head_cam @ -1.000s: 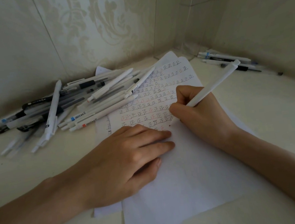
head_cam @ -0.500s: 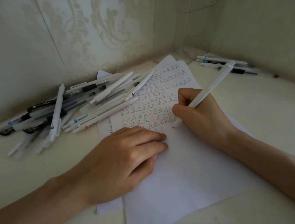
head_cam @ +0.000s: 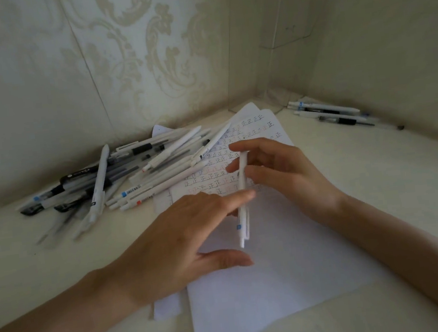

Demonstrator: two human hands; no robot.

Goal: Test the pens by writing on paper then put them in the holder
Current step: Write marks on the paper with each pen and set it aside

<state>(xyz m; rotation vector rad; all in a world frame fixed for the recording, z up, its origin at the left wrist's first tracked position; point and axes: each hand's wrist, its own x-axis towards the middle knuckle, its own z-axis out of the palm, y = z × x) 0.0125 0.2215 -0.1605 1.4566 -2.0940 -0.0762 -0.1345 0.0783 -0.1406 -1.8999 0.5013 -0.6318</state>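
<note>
1. The right hand (head_cam: 289,174) pinched the upper barrel of a white pen (head_cam: 242,174) between thumb and curled fingers.
2. The white pen was held clear of the sheet, near upright in the head view, with its clip end toward the person.
3. The left hand (head_cam: 172,247) was spread, with its fingers straight and the thumb set wide. Its index finger lay across the pen's middle; whether the other fingers gripped the pen could not be told.
4. Both hands hovered above the paper (head_cam: 278,268), whose far half carried rows of written test marks.
5. A pile of pens (head_cam: 131,173) lay on the table (head_cam: 404,172) at the left, overlapping the paper's far edge.
6. A small group of pens (head_cam: 337,114) lay at the far right, well apart from the pile.
7. A clear container (head_cam: 272,23) stood in the wall corner behind the paper.
</note>
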